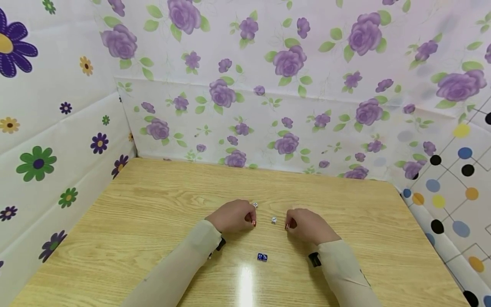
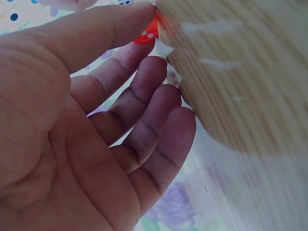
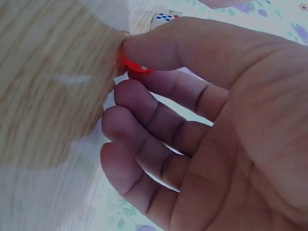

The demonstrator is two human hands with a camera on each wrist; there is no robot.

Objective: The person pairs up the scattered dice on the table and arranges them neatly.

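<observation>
Between thumb and index finger my left hand point(image 1: 233, 216) pinches a red die point(image 1: 254, 223) at the tabletop; its white pips show in the left wrist view, on the red die point(image 2: 150, 33). To the right, my right hand point(image 1: 310, 226) pinches another red die point(image 1: 287, 226) the same way, mostly covered by the thumb in the right wrist view. A white die point(image 1: 274, 220) lies between the two hands. Just beyond the left fingertips sits a second white die point(image 1: 255, 205). Two blue dice point(image 1: 262, 257) stand side by side, touching, nearer to me.
The wooden table point(image 1: 161, 200) carries all the dice. A flowered cloth point(image 1: 261, 106) hangs behind it, with patterned cloths at left and right. Dark wrist straps point(image 1: 315, 259) sit by both sleeves. A bright reflection falls on the table's near middle.
</observation>
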